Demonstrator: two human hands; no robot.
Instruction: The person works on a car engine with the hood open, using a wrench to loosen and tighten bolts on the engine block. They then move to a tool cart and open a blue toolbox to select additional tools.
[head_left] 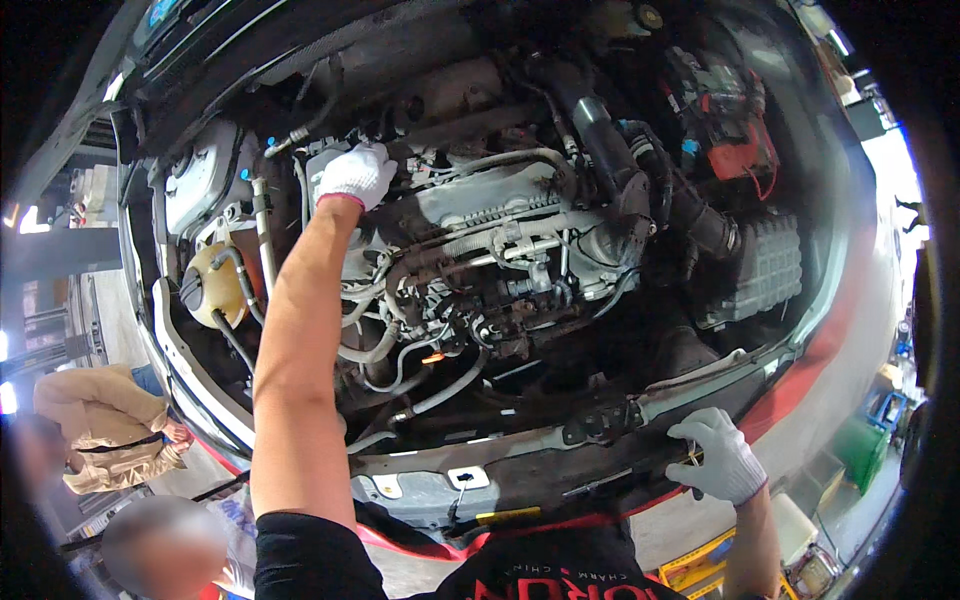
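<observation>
My left hand (357, 177), in a white knit glove with a pink cuff, reaches far over the engine (490, 205) to its left end. Its fingers are curled closed, and whatever they grip is hidden beneath them. Over the front edge of the engine bay, at the right, is my right hand (725, 458), also gloved in white. Its thumb and fingers curve round a small brass-coloured piece (693, 452), too small to name exactly. Hoses and wiring run along the front of the engine, to the right of my left forearm.
A yellowed coolant tank (222, 285) sits left of my forearm. At the right are a battery with a red cover (738, 155) and a ribbed grey box (762, 268). Red cloth (795, 375) drapes the car's edge. Two people (110, 425) are at the lower left.
</observation>
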